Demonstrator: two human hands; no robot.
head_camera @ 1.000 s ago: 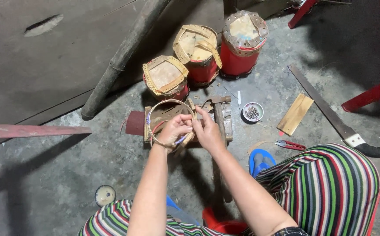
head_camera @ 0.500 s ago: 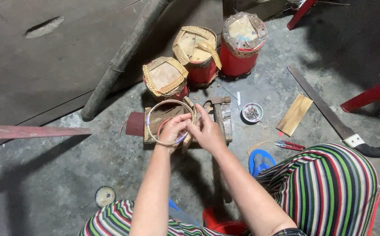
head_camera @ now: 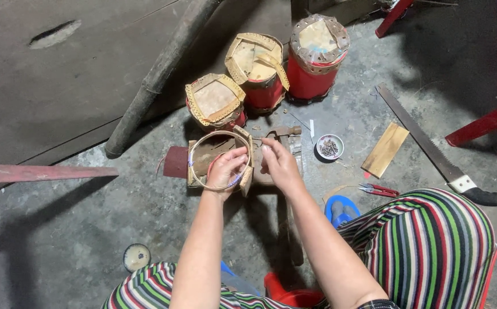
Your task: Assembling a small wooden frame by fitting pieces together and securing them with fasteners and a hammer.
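Ring: a thin pale bamboo hoop (head_camera: 203, 150) stands over a low wooden work block (head_camera: 271, 171) on the concrete floor (head_camera: 60, 240), in front of 3 red drums (head_camera: 263, 94) with tan woven tops.
Left hand: the left hand (head_camera: 225, 170) pinches the hoop's lower right arc, fingers curled around the strip where some blue binding shows.
Right hand: the right hand (head_camera: 280, 166) sits just beside the hoop, fingertips bunched as if on a fine thread or wire; whether it grips anything I cannot tell.
Handling: the hoop looks light, springy and stiff along its curve, likely to spring open at the joint or crack if squeezed flat.
Hold point: best taken at the overlap under the left fingers, lightly, with the rim free.
Nearby: a small dish of nails (head_camera: 329, 147), red pliers (head_camera: 379, 190), a saw (head_camera: 431, 150).
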